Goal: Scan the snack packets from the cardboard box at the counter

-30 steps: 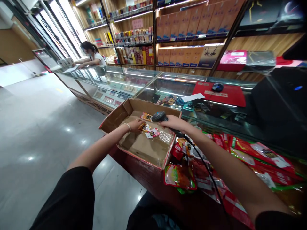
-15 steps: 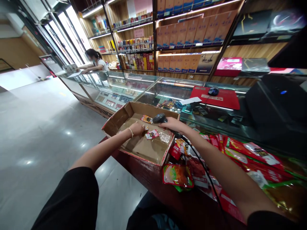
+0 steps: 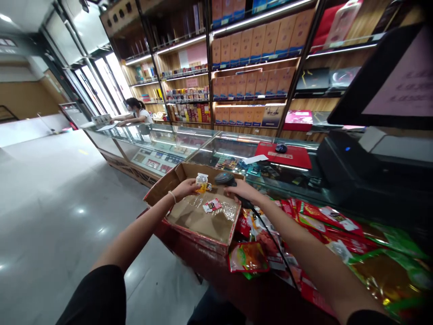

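Note:
Above the shallow cardboard box (image 3: 189, 222), my left hand (image 3: 186, 188) pinches a small snack packet (image 3: 202, 179) with a clear and yellow wrapper, held upright. My right hand (image 3: 241, 189) is wrapped round a black barcode scanner (image 3: 226, 178), whose head points left toward that packet. A black cable (image 3: 270, 234) runs down from the scanner's handle. On the bottom of the box lies a pink and white packet (image 3: 212, 206), apart from both hands. Another small packet may be partly hidden behind my left fingertips.
Many red and green snack bags (image 3: 248, 257) lie heaped right of the box. Behind stands a glass display counter (image 3: 203, 155) with a red mat (image 3: 291, 158) and a mouse (image 3: 281, 148). A dark monitor (image 3: 382, 90) overhangs the right side. A person (image 3: 138, 115) leans on the far counter.
My left hand has lifted a packet from the box bottom and now holds it upright near the scanner. The pink and white packet stays in the box. The view has tilted up.

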A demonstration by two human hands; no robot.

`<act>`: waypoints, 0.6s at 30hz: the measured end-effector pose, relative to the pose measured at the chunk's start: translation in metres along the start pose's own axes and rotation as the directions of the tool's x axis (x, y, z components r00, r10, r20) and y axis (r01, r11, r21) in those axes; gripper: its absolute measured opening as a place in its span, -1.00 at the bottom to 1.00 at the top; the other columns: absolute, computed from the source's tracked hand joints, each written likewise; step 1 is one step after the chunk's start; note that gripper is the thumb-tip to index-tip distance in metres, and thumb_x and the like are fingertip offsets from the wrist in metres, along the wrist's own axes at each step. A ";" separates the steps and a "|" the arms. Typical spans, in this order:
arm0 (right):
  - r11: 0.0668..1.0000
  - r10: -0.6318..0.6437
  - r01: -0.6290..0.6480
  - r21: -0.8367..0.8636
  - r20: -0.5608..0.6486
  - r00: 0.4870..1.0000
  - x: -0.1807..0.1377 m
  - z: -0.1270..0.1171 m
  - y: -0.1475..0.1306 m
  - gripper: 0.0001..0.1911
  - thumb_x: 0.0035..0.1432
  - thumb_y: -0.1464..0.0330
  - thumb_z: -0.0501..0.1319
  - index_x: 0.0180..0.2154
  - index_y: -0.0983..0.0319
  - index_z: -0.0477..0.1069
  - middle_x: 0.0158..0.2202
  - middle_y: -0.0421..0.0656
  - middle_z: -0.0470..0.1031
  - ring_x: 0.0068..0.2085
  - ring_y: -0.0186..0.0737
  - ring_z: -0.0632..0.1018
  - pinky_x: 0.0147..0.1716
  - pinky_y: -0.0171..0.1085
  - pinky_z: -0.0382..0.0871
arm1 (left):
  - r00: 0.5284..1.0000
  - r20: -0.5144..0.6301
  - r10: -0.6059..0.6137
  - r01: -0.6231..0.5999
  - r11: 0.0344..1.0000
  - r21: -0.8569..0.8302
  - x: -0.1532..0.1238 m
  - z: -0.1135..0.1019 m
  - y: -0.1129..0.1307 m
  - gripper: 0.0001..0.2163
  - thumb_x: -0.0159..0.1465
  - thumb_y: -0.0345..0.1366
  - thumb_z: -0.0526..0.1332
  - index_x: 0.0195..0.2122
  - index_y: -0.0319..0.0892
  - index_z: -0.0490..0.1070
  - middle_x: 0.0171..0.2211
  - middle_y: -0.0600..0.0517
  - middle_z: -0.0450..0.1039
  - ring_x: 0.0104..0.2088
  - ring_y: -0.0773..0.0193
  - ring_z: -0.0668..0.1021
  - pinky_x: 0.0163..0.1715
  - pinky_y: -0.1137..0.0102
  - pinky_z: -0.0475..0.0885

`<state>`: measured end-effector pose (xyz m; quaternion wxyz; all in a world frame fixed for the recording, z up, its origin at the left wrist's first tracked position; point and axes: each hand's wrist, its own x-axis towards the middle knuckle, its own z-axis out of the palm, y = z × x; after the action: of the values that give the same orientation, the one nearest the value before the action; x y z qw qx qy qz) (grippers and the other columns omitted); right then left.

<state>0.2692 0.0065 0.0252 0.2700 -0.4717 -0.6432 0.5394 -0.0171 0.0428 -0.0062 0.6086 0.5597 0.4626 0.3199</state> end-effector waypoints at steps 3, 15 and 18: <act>0.999 -0.040 0.041 0.030 -0.042 0.998 -0.022 -0.002 -0.003 -0.72 0.10 0.15 0.26 -0.43 0.22 0.34 -0.78 -0.29 0.32 -0.76 -0.36 0.35 -0.76 -0.42 0.21 | 0.995 -0.099 -0.012 -0.007 0.983 -0.185 -0.002 0.012 0.019 -0.72 0.15 -0.24 0.35 -0.17 -0.28 0.44 -0.20 -0.13 0.54 -0.27 0.27 0.61 -0.26 0.42 0.55; 0.997 -0.020 0.035 0.070 -0.205 0.979 -0.129 -0.026 -0.001 -0.65 0.08 0.13 0.31 -0.22 0.24 0.40 -0.75 -0.31 0.34 -0.73 -0.33 0.35 -0.72 -0.37 0.22 | 0.988 0.103 0.117 -0.092 0.970 -0.224 0.008 0.101 0.038 -0.48 -0.08 -0.60 0.32 -0.03 -0.26 0.42 -0.11 -0.12 0.55 -0.20 0.23 0.61 -0.16 0.37 0.51; 0.998 0.025 -0.010 0.061 -0.240 0.970 -0.147 -0.031 0.007 -0.65 0.06 0.13 0.32 -0.24 0.23 0.38 -0.74 -0.30 0.35 -0.72 -0.33 0.36 -0.72 -0.37 0.20 | 0.975 0.176 0.135 -0.101 0.976 -0.191 0.012 0.119 0.039 -0.45 -0.10 -0.55 0.37 -0.01 -0.26 0.41 -0.10 -0.12 0.54 -0.18 0.20 0.60 -0.10 0.31 0.49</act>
<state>0.3583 -0.1117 0.0504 0.3551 -0.5309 -0.5852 0.4996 0.1022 0.0142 0.0228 0.6777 0.5564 0.3380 0.3421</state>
